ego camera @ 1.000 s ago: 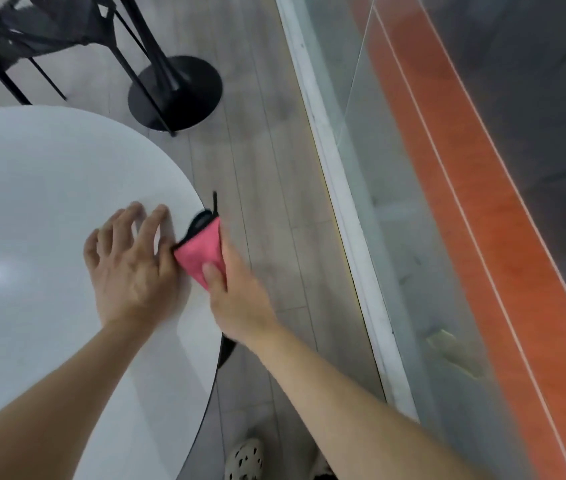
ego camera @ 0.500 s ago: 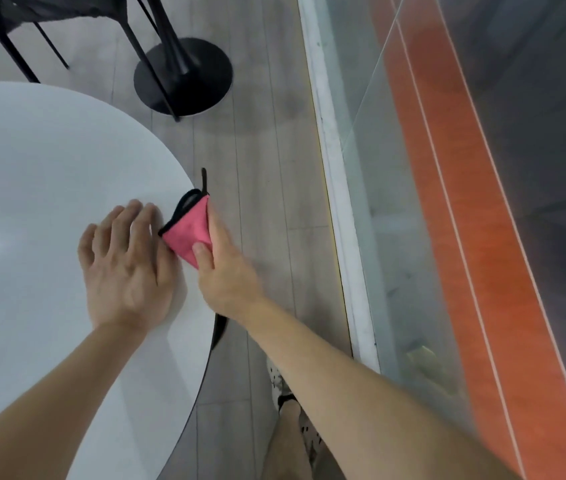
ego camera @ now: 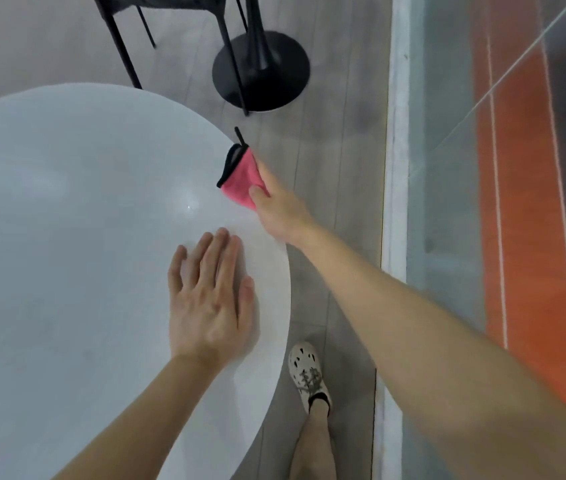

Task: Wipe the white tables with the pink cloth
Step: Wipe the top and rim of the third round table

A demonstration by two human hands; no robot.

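One rim-wipe in hand, I think: right grip clutches the pink cloth at the table edge, left grip released flat; next, sweep inward.

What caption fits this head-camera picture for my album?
A right hand holds a pink cloth at the edge of the round white table; the left hand rests flat on it.

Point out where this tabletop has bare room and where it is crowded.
The white table is bare across its left and middle, between the far rim and the left hand. Crowded only along the right rim: that hand lies flat there, and the right hand holds the pink cloth at the edge.
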